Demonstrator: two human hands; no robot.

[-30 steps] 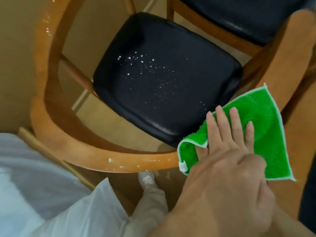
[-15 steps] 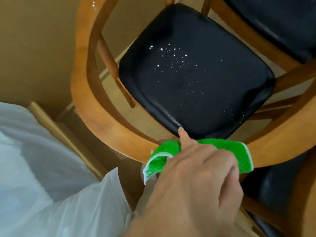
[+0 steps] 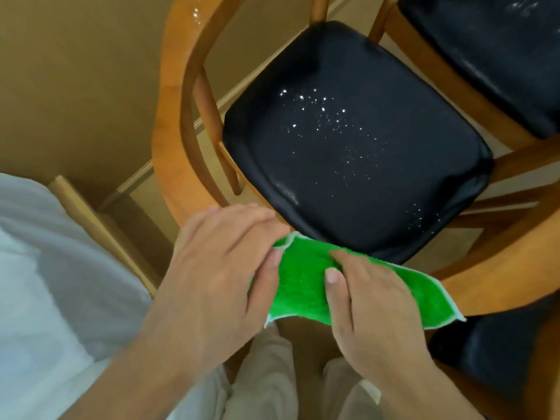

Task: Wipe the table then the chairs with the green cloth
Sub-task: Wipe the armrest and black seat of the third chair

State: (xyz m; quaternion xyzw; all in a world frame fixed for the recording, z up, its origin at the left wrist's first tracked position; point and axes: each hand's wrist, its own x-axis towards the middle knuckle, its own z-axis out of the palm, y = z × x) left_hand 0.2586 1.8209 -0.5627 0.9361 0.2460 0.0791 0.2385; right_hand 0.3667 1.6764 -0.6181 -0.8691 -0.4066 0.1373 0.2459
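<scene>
Over the curved wooden back rail of a chair, a green cloth (image 3: 306, 286) with a pale stitched border is stretched between a person's two bare hands. At its left edge the left hand (image 3: 218, 268) curls its fingers over the upper corner, the thumb lying along the fabric's side, so the corner is gripped and folds up slightly. On the middle of the cloth the right hand (image 3: 372, 301) pinches the green pile between thumb and forefinger, bunching it; the remaining fabric runs out to the right past that hand, ending in a free corner over the rail. Just beyond the cloth's far edge sits the chair's black padded seat (image 3: 357, 147), its surface dotted with small white specks. The wooden chair frame (image 3: 172, 110) arcs from upper left down under the hands. A second chair with a black seat (image 3: 491, 53) stands at upper right, and a third dark cushion (image 3: 497, 350) shows at lower right. White clothing (image 3: 45, 298) fills the lower left.
</scene>
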